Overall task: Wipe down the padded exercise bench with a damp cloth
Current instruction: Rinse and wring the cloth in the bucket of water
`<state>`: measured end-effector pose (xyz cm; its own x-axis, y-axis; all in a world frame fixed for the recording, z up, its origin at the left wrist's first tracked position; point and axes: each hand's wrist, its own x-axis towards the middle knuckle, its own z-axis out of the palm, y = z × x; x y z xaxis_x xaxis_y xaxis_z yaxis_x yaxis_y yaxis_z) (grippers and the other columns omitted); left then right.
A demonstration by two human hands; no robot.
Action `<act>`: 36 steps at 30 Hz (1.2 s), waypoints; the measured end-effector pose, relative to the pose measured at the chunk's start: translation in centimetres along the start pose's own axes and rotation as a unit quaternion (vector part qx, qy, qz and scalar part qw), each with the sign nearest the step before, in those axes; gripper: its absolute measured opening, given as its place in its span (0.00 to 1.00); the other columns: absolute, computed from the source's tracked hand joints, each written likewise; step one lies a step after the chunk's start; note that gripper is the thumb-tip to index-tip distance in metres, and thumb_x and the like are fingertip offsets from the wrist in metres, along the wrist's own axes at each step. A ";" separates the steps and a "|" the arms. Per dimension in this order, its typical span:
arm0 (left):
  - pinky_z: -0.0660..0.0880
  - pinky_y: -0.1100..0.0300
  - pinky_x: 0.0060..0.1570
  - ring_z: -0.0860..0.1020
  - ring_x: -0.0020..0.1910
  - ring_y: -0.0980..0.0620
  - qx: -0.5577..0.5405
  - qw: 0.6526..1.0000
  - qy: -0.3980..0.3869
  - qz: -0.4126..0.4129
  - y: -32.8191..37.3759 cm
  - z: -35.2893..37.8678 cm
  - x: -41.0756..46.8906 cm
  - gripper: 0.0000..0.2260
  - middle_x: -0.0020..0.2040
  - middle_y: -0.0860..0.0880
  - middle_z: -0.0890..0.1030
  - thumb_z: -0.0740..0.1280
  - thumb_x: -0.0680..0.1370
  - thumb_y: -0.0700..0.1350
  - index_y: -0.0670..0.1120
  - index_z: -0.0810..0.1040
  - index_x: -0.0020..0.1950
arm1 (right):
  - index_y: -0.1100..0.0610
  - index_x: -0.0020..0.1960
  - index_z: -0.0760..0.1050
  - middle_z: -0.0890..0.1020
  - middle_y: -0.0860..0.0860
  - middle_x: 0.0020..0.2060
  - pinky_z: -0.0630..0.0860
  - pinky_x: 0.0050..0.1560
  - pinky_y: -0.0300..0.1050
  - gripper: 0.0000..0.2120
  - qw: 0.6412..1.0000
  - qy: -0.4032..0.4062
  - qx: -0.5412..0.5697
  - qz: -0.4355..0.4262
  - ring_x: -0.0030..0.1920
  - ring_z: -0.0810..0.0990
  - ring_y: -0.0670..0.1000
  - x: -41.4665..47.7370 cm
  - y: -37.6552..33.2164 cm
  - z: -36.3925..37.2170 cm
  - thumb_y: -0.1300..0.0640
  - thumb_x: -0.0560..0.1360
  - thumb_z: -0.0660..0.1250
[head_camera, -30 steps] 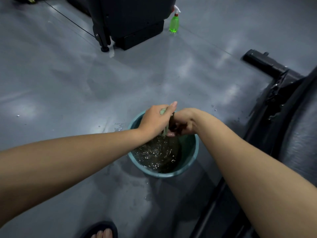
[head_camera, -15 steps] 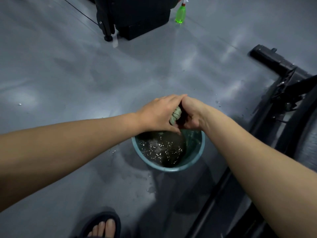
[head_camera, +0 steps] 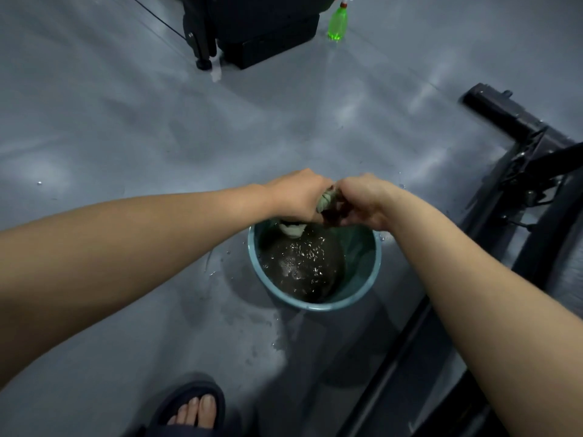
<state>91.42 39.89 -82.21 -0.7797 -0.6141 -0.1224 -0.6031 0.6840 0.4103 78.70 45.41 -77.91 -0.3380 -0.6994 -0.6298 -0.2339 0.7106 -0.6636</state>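
I've got L hand (head_camera: 296,197) & R hand (head_camera: 362,200) both clenched on the twisted cloth (head_camera: 326,200), just over the bucket's (head_camera: 315,307) far rim; bench (head_camera: 561,263) is to my right. Risk, imo: an under-wrung cloth drips more onto the wet floor (head_camera: 157,137) near my sandal (head_camera: 189,402), so I could slip.

Dim, cool light; soft glare patches on floor (head_camera: 132,127); edges warped, perhaps slightly blurred.

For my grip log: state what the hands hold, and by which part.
Left hand and right hand grip the cloth by its bunched middle; one end hangs over the bucket.
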 end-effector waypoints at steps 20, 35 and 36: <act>0.73 0.53 0.34 0.74 0.26 0.46 -0.299 0.947 -0.054 -0.105 1.6 0.1 1.1 0.06 0.30 0.41 0.80 0.61 0.74 0.41 0.46 0.72 0.37 | 0.54 0.83 0.47 0.72 0.53 0.74 0.68 0.72 0.48 0.69 0.929 -0.053 -0.304 -0.203 0.72 0.72 0.55 2.1 0.9 -0.1 0.50 0.56 0.87; 0.79 0.38 0.58 0.81 0.58 0.31 -0.584 0.710 -0.385 -0.082 0.4 0.2 -1.1 0.41 0.59 0.29 0.80 0.79 0.57 0.71 0.39 0.86 0.54 | 0.52 0.78 0.66 0.82 0.47 0.61 0.74 0.62 0.40 0.54 0.900 -0.168 -0.330 -0.230 0.60 0.80 0.47 1.3 0.0 -1.0 0.43 0.57 0.86; 0.80 0.39 0.57 0.81 0.57 0.31 -0.576 0.711 -0.397 -0.076 0.5 0.0 -1.0 0.41 0.56 0.30 0.82 0.81 0.55 0.70 0.39 0.87 0.53 | 0.52 0.77 0.67 0.82 0.46 0.59 0.72 0.56 0.33 0.51 0.893 -0.165 -0.348 -0.234 0.56 0.80 0.44 1.1 -0.2 -1.2 0.43 0.59 0.85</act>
<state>91.89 40.88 -81.87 -0.8453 0.0821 -0.5280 -0.5093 -0.4230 0.7495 77.29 44.53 -77.99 0.2059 -0.8354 -0.5096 -0.8275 0.1292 -0.5463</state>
